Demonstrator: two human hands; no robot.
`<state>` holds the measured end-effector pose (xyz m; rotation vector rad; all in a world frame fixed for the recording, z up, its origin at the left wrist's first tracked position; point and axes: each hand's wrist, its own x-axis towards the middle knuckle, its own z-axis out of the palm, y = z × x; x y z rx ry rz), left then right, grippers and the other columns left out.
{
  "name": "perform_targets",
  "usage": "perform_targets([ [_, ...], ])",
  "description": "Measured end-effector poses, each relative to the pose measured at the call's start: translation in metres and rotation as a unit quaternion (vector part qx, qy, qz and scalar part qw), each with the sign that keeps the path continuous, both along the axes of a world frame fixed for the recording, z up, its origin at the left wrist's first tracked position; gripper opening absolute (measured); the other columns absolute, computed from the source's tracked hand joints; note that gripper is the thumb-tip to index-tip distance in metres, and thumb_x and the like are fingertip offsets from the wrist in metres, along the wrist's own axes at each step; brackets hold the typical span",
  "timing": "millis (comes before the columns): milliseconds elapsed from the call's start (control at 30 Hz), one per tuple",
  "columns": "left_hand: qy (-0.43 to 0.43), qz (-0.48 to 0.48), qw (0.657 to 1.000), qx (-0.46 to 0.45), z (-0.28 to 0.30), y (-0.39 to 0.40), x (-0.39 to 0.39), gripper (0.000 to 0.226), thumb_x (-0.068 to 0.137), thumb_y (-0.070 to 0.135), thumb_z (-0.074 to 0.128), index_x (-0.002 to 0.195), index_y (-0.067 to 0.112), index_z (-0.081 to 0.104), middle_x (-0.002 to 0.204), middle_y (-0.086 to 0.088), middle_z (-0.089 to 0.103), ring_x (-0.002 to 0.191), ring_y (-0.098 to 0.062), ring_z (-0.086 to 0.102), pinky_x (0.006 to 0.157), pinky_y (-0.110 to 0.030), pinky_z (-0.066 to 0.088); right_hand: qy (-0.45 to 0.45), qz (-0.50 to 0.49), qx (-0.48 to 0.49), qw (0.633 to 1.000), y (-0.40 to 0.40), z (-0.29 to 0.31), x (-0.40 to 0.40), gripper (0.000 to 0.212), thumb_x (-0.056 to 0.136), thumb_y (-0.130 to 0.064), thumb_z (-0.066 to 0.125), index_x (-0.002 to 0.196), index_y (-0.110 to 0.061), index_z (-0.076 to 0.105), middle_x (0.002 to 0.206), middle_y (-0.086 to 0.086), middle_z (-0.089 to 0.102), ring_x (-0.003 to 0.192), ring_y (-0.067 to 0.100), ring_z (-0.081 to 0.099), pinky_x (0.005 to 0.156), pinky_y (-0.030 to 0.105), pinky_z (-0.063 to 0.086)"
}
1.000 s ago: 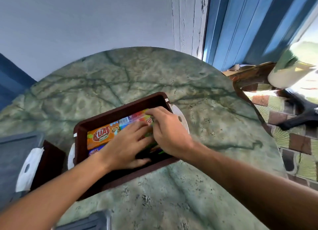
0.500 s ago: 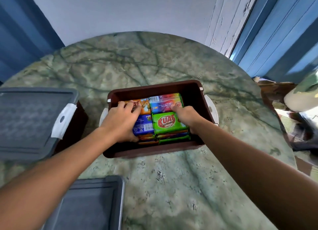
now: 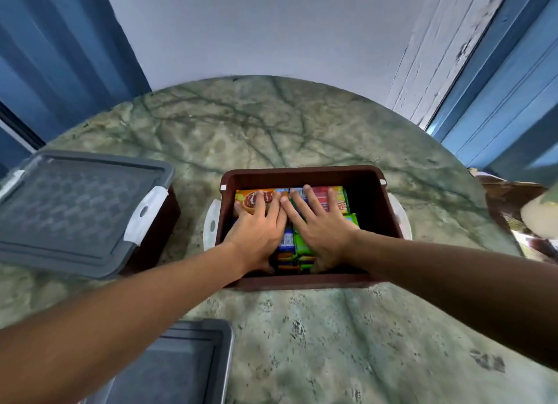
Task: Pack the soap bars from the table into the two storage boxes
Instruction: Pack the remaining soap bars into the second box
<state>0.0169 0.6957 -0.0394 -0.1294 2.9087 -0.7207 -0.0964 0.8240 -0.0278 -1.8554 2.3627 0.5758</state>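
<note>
Head view: open brown box point(image 3: 305, 171) on green marble table point(image 3: 317, 337), packed with wrapped soap bars point(image 3: 294, 242); left hand point(image 3: 259, 225) and right hand point(image 3: 320, 222) lie flat on the bars, fingers straight and spread; closed box point(image 3: 75, 210) at left, grey lid point(image 3: 178, 370) near.

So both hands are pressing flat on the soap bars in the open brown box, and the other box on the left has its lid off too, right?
Not quite. In the head view the left hand and right hand do press flat on the soap bars in the open brown box, but the other box on the left has its grey lid on.
</note>
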Motion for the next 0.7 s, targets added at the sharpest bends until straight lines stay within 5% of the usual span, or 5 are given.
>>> perform_targets([
  [167, 0.018, -0.051, 0.997, -0.047, -0.009, -0.008, -0.003, 0.07, 0.077, 0.041, 0.053, 0.128, -0.008, 0.05, 0.125, -0.028, 0.057, 0.1, -0.045, 0.061, 0.053, -0.054, 0.055, 0.058, 0.012, -0.051, 0.997, 0.0, -0.025, -0.009, 0.153, 0.028, -0.066, 0.08, 0.144, 0.007, 0.015, 0.143, 0.031, 0.04, 0.127, 0.055, 0.04, 0.088, 0.075, 0.037],
  [267, 0.067, -0.047, 0.996, -0.03, -0.02, -0.008, -0.006, 0.049, 0.086, 0.018, 0.041, 0.125, -0.01, 0.049, 0.12, -0.031, 0.058, 0.098, -0.049, 0.06, 0.052, -0.058, 0.053, 0.076, 0.017, -0.074, 0.994, 0.0, -0.035, -0.011, 0.148, 0.026, -0.068, 0.078, 0.141, 0.008, 0.021, 0.139, 0.031, 0.044, 0.123, 0.054, 0.045, 0.086, 0.072, 0.041],
  [400, 0.101, -0.047, 0.994, -0.015, -0.028, -0.007, -0.007, 0.051, 0.084, 0.013, 0.028, 0.126, -0.014, 0.042, 0.121, -0.033, 0.056, 0.098, -0.052, 0.058, 0.054, -0.062, 0.052, 0.064, 0.011, -0.099, 0.993, 0.0, -0.041, -0.011, 0.145, 0.025, -0.067, 0.077, 0.139, 0.007, 0.025, 0.139, 0.029, 0.047, 0.123, 0.051, 0.047, 0.088, 0.071, 0.041],
  [567, 0.056, -0.04, 0.998, -0.006, -0.022, -0.008, -0.006, 0.059, 0.075, 0.023, 0.06, 0.123, -0.012, 0.053, 0.12, -0.033, 0.058, 0.098, -0.054, 0.058, 0.052, -0.062, 0.052, 0.015, -0.008, -0.067, 0.998, -0.001, -0.031, -0.007, 0.149, 0.031, -0.066, 0.079, 0.144, 0.006, 0.014, 0.145, 0.028, 0.038, 0.131, 0.051, 0.038, 0.093, 0.074, 0.034],
  [700, 0.012, 0.0, 1.0, 0.018, -0.005, -0.003, -0.005, 0.051, 0.086, 0.017, 0.04, 0.13, -0.007, 0.046, 0.13, -0.028, 0.053, 0.111, -0.049, 0.054, 0.061, -0.058, 0.054, -0.02, -0.01, -0.025, 0.999, -0.003, -0.011, -0.002, 0.133, 0.069, -0.057, 0.071, 0.143, -0.004, -0.026, 0.159, 0.018, -0.011, 0.144, 0.042, -0.01, 0.109, 0.069, 0.002],
])
